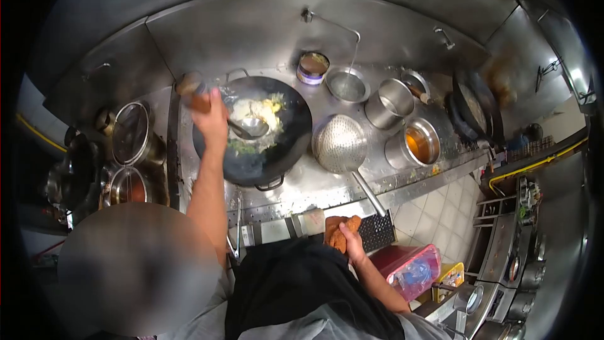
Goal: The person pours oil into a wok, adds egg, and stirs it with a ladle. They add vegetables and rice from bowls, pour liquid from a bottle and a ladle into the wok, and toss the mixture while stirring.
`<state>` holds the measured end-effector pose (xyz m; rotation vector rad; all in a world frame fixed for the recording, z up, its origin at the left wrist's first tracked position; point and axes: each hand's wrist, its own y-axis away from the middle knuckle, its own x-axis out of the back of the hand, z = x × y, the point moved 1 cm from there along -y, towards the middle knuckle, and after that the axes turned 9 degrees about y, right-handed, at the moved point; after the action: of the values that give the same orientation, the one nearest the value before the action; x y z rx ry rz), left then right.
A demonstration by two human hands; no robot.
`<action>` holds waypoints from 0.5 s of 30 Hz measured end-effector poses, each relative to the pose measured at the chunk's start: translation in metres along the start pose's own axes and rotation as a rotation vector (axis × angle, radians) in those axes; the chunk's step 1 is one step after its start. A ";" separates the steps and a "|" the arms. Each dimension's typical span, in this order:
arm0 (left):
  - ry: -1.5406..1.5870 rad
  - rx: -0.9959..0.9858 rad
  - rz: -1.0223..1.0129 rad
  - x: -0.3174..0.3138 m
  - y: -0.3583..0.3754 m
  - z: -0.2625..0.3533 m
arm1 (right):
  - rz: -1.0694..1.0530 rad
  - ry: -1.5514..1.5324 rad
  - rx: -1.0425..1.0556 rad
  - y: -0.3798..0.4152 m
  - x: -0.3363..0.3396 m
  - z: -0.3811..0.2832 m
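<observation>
My left hand (214, 116) is closed round the wooden handle of a ladle (255, 128) over a large dark wok (292, 119). The ladle's metal bowl rests among pale, yellow and green food (272, 106) in the wok. Low in front of my body, my right hand (353, 242) grips a bunched orange-brown cloth (336, 234), beside the front edge of the stove. A perforated metal strainer (340, 143) lies right of the wok, its handle pointing toward me.
Metal pots (389, 104), a pot of orange liquid (423, 143), a basin (348, 85) under a spout and a tin (313, 68) stand right of the wok. More pots (131, 132) are left. A red bin (412, 271) stands lower right. A blurred round area covers the lower left.
</observation>
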<state>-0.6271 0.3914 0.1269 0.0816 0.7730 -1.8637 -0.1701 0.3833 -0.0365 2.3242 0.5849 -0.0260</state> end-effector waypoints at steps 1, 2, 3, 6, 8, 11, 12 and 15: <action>-0.004 0.005 0.002 -0.004 -0.007 0.007 | 0.014 0.033 -0.009 0.003 0.002 0.000; 0.042 0.059 0.008 -0.018 -0.023 0.026 | 0.020 0.069 -0.004 -0.003 0.002 -0.007; 0.083 0.118 0.010 -0.025 -0.033 0.041 | 0.016 0.069 -0.003 -0.005 0.002 -0.012; 0.232 0.017 -0.065 -0.029 -0.030 0.058 | -0.031 -0.056 -0.003 -0.007 0.005 -0.012; -0.068 -0.087 -0.032 -0.005 -0.006 -0.033 | -0.051 -0.137 0.016 -0.014 0.011 -0.008; 0.078 0.195 -0.016 -0.016 -0.021 -0.018 | -0.027 -0.076 -0.024 -0.010 0.004 -0.017; 0.085 0.245 -0.028 -0.030 -0.034 0.004 | -0.015 -0.008 -0.054 -0.011 0.003 -0.021; 0.127 0.154 -0.068 -0.047 -0.024 0.033 | -0.050 -0.011 -0.053 -0.020 -0.019 -0.028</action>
<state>-0.6181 0.4171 0.1827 0.2765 0.7248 -1.9955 -0.1996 0.4073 -0.0255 2.2567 0.6312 -0.0460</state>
